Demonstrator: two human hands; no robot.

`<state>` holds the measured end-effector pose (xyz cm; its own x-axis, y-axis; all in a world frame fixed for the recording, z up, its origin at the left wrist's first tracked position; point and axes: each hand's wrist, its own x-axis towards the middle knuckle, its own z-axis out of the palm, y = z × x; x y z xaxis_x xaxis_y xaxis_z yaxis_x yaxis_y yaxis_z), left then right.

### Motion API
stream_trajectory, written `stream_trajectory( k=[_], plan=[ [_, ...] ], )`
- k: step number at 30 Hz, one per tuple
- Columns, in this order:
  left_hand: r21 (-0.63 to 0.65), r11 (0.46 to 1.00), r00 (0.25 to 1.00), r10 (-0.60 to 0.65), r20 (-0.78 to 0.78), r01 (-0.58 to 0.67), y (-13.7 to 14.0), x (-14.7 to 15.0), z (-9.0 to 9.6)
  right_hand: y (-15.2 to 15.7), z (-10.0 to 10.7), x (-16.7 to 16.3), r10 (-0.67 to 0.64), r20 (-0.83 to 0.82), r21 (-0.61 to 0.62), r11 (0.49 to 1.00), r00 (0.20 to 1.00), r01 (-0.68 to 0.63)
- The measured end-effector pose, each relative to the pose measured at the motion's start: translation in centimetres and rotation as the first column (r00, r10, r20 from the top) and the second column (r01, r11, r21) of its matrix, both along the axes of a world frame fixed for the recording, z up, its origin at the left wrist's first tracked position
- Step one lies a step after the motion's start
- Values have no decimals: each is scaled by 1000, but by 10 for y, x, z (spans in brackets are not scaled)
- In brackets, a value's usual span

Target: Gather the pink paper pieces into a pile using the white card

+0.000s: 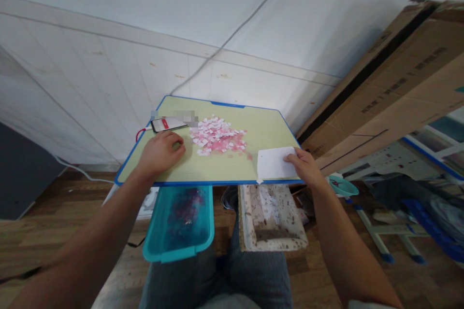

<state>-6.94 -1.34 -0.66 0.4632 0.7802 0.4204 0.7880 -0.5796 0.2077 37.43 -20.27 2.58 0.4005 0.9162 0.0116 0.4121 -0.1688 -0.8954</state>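
Observation:
On the pale green tabletop [166,174] with a blue edge lies a spread pile of small white and pink pieces [217,133]. Left of the pile, my left hand [162,151] rests low over the table, its fingers curled and thumb and forefinger closed in a pinch; whatever is between the tips is too small to make out. My right hand [306,166] grips the right side of a white card [275,163], thumb on top, near the table's front right edge. A tiny white piece [260,181] sits at the card's lower left corner.
Behind my left hand lies a phone [170,123] with a red-and-white cable. Below the table's front edge are a teal plastic bin [208,231] with dark wet contents and a speckled whitish foam box [250,236] with white bits inside. Large cardboard boxes [384,87] lean at right.

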Motion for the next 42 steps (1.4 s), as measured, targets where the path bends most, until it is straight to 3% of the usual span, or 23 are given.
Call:
stream_trajectory(
  k=[7,10,13,16,23,31,35,42],
  plan=[
    [-12,1000,1000,5,-2,-5,-2,1,2,-7,4,1,-14,-92,27,1000,996,16],
    [-12,1000,1000,-1,1,1,-1,0,2,-9,1,1,23,-79,-13,1000,997,-24],
    [-14,1000,1000,1,-1,-1,0,0,2,-15,-3,-1,-16,-94,-24,1000,995,13],
    [-21,1000,1000,6,-6,-6,0,0,1,-23,-3,-13,-17,-137,22,1000,990,21],
    [-7,1000,1000,16,-8,-16,-2,0,1,-27,0,-55,137,-57,24,990,989,-136],
    [12,1000,1000,4,6,-4,-2,-1,1,5,-15,-23,-55,-56,147,987,997,62],
    [22,1000,1000,-1,14,0,-1,-1,0,10,-20,-14,-135,12,83,987,991,134],
    [18,1000,1000,-2,17,1,-2,-1,0,4,-19,-51,-47,-3,-56,997,999,47]
  ],
)
